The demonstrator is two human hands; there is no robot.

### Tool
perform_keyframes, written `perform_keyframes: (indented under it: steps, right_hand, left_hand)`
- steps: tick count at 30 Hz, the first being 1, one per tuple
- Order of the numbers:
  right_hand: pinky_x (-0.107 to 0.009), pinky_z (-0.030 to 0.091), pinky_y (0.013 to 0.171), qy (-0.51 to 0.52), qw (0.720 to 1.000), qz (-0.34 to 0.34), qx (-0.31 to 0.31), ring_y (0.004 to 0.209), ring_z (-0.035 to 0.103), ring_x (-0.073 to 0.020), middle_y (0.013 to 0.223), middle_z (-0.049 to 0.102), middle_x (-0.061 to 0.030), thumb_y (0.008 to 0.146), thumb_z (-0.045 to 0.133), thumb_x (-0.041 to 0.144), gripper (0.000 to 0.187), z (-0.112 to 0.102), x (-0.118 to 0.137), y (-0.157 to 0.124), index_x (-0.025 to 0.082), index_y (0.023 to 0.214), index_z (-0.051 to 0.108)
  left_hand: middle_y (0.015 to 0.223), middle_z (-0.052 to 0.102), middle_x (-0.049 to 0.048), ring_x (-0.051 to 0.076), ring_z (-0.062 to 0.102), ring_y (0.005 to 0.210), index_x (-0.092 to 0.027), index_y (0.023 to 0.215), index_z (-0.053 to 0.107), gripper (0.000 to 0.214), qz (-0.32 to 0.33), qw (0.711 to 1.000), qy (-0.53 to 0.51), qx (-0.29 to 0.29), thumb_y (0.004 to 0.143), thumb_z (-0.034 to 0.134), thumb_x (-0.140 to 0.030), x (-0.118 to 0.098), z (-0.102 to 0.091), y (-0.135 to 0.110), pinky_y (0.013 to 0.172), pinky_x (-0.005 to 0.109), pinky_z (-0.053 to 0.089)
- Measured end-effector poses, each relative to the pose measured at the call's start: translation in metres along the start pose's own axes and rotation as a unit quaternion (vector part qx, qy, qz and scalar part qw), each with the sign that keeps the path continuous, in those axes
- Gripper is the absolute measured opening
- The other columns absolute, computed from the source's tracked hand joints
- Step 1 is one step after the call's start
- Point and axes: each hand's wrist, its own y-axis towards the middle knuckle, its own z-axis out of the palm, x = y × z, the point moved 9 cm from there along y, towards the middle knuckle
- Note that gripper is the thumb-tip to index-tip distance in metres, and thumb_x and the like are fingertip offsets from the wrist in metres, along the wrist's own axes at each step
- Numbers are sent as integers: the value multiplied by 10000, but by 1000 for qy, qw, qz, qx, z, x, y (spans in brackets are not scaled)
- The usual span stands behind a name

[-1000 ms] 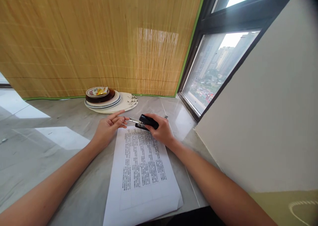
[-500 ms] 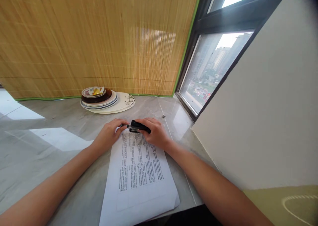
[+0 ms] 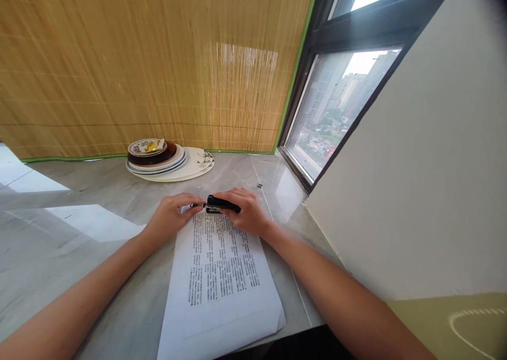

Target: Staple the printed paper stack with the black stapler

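Observation:
My right hand (image 3: pixel 245 209) is closed around a black stapler (image 3: pixel 222 204), held level over the far end of some printed sheets of paper (image 3: pixel 222 275). My left hand (image 3: pixel 176 211) meets the stapler's left end, thumb and fingers pinching a small dark piece (image 3: pixel 197 205) there. Metal shows along the stapler's lower half, between the black top and base. The fingers hide part of that small piece, so its exact shape is unclear. Under both hands, the paper lies on the grey marble-look surface, one near corner slightly curled.
A small metallic bit (image 3: pixel 260 185) lies beyond my right hand. Farther back, a stack of plates (image 3: pixel 156 159) rests on a pale oval board (image 3: pixel 198 162) by the bamboo blind (image 3: pixel 158 75). A window (image 3: pixel 340 106) and a white wall (image 3: pixel 420 154) bound the right side.
The small dark piece in my left fingers has come closer to the stapler's end, and less metal shows between them. My right hand keeps its hold on the stapler.

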Motion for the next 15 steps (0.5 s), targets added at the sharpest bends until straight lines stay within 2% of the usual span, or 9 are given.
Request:
perform_keyframes:
  steps: [6, 10, 12, 15]
  right_hand:
    - [-378, 544, 994, 86, 994, 54, -27, 1066, 714, -204, 1181, 758, -31, 851, 737, 199, 413, -19, -21, 1, 275, 1254, 695]
    - [-378, 556, 993, 149, 985, 91, -8, 1062, 725, -210, 1155, 769, -29, 799, 787, 197, 403, -26, -34, 1, 259, 1193, 734]
    - [-364, 567, 962, 169, 983, 77, 15, 1024, 733, -204, 1117, 775, -27, 795, 795, 204, 389, -23, -29, 1, 252, 1178, 743]
    - [-335, 583, 891, 180, 982, 45, 35, 938, 735, -186, 1057, 777, -20, 806, 788, 210, 387, -14, -10, 1, 252, 1188, 737]
  left_hand:
    - [1118, 791, 20, 227, 749, 1014, -320, 979, 804, 202, 31, 999, -30, -4, 949, 626, -411, -7, -14, 0, 977, 393, 573]
    - [1098, 795, 30, 238, 751, 998, -317, 973, 796, 258, 17, 998, -44, 30, 969, 571, -444, -5, -11, 1, 948, 411, 588]
    - [1042, 803, 37, 243, 757, 945, -306, 964, 787, 241, 10, 998, -51, 40, 942, 610, -468, -6, -6, 0, 915, 411, 598]
    - [981, 800, 24, 247, 756, 911, -293, 1013, 737, 229, -2, 998, -59, 12, 852, 724, -455, -12, -4, -1, 883, 404, 602]
